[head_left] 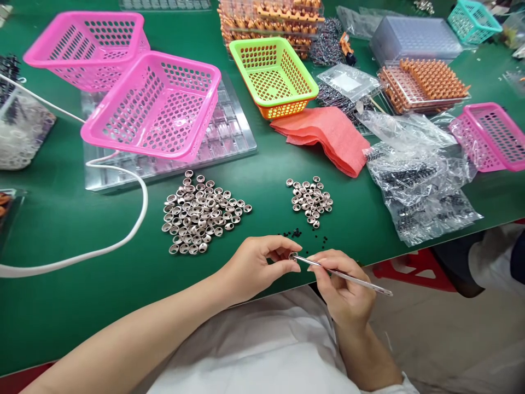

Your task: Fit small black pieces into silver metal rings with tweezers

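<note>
Between its thumb and fingers, my left hand point(262, 265) pinches a small metal ring point(292, 255) near the table's front edge. My right hand point(346, 284) grips a thin metal tweezers-like tool point(361, 282), whose tip reaches the ring; whether it has one or two prongs I cannot tell. Just beyond my fingers lie tiny black pieces point(296, 233), scattered on the table. Farther back is a small pile of metal rings point(309, 198). To the left, a larger pile of similar rings point(199, 213) spreads over the green surface.
Pink baskets point(151, 150) stand back left, one on a clear plastic tray point(233, 131). A green basket point(283, 101) sits behind a red cloth point(328, 134). Plastic bags of black parts point(426, 191) lie right. A white cable point(141, 219) curves across the left side.
</note>
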Available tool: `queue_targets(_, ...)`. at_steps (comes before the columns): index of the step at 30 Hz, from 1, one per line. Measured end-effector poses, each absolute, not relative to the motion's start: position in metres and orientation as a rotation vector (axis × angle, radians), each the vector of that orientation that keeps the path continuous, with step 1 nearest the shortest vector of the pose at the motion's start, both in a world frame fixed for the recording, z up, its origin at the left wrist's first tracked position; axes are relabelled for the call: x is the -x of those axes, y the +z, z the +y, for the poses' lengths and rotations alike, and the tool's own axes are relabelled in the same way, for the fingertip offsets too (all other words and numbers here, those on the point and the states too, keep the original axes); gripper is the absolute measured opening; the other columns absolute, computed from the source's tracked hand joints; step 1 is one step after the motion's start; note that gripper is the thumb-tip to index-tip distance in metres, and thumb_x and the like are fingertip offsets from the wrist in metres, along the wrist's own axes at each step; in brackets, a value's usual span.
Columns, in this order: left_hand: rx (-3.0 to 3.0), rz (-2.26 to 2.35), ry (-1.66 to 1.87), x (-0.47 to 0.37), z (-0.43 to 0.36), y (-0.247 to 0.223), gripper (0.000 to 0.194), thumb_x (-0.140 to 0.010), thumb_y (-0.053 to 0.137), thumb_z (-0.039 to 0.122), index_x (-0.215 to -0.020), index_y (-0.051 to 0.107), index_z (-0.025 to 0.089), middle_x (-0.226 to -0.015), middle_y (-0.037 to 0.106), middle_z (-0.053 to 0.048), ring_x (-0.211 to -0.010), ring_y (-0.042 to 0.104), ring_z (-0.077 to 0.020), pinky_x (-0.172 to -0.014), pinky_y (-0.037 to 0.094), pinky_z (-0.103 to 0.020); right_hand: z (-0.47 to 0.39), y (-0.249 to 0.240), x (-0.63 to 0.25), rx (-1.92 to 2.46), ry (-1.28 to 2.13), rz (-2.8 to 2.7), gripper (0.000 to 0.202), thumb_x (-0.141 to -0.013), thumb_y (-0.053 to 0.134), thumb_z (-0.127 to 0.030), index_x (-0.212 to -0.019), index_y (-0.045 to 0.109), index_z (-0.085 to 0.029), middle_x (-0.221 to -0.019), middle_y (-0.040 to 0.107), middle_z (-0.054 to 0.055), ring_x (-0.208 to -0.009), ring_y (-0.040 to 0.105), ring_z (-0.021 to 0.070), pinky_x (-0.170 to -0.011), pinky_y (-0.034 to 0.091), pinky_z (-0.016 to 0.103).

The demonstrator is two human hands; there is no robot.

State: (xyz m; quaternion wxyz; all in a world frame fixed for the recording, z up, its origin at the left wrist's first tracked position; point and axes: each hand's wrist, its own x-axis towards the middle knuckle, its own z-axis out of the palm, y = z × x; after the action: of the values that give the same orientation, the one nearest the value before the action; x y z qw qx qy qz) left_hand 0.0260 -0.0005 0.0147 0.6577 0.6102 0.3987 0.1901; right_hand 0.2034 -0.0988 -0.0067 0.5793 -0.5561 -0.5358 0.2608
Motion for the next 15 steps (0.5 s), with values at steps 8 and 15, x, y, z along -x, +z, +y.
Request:
queue_targets(8,-0.910,0.767,0.313,-0.024,0.008,0.020,0.030,-0.080,0.082,0.033,-0.102,0.073,0.014,-0.083,0.077,-0.004,-0.074,0.071,-0.0157,-0.077,0.060,-0.030,-0.095,-0.002,-0.211,1.293,0.577,-1.320,0.024,-0.087,0.068,-0.005,-0.100,0.066,-0.024,-0.089,0.076,0.002,-0.083,0.075,0.0199,-0.069,0.065,0.035)
queue_targets(15,-0.893,0.742,0.247,-0.023,0.014,0.023,0.030,-0.077,0.085,0.028,-0.102,0.073,0.015,-0.081,0.073,-0.002,-0.073,0.070,-0.0141,-0.070,0.058,-0.026,-0.089,0.005,-0.219,1.243,0.644,-1.449,0.028,-0.085,0.069,-0.003,-0.103,0.067,-0.024,-0.093,0.078,0.003,-0.080,0.076,0.0188,-0.066,0.064,0.032)
